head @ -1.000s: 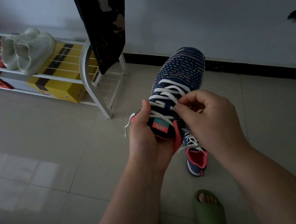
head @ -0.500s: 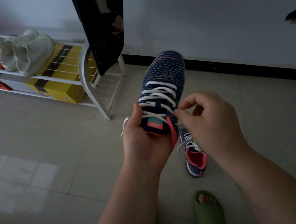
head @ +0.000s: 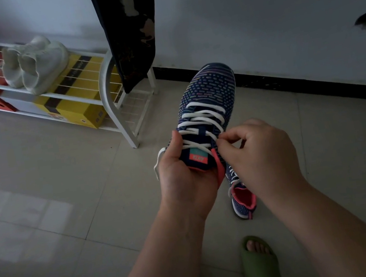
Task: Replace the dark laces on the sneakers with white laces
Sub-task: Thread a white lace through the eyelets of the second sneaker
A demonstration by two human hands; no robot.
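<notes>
Held sneaker (head: 208,110) fully white-laced; left hand (head: 183,174) grips heel, right hand (head: 259,157) pinches lace (head: 201,121) end. Floor sneaker (head: 242,198) white-laced too; tying apparently left.

Dim room, cool grey cast. Light enters from the left: a pale glossy reflection lies on the floor tiles (head: 21,211) at left, soft-edged, no hard glare. Wall (head: 254,19) is murky, darker toward the upper corners. Lower left corner of the view falls into heavy shadow. The sneaker (head: 207,101) held mid-view is the clearest thing; its white laces (head: 201,121) stand out brightly against the dark knit. Forearms at the bottom loom large and slightly soft. Wide-angle bend shows: the black skirting (head: 312,84) slants and the shoe rack (head: 107,90) leans toward the edge. Shadows under the rack are diffuse. Some grain in dark areas.
</notes>
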